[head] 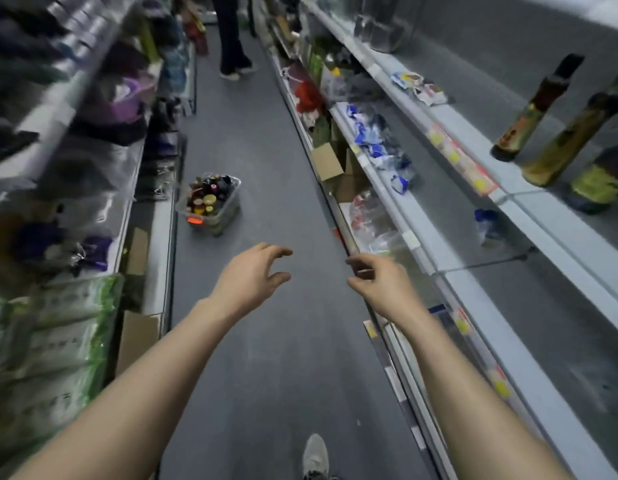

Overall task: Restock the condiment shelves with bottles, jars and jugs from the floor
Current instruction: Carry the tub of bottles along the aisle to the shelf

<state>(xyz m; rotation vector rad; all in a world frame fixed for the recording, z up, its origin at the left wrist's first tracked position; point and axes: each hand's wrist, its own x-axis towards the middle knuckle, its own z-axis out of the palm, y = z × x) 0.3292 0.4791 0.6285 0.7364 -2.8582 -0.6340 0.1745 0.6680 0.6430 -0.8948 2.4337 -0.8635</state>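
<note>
We find left grip (252, 271) and right grip (380, 282) released, holding nothing. We advise crouching square to the bin (228, 213) and lifting jars (207, 199) upright.

Left shelf goods (120, 98) motion-blurred, bystander (231, 39) cut off above legs, jar labels in bin (231, 208) unreadable

Both arms reach forward, left hand (253, 275) and right hand (382, 284) loosely curled, empty.
</note>
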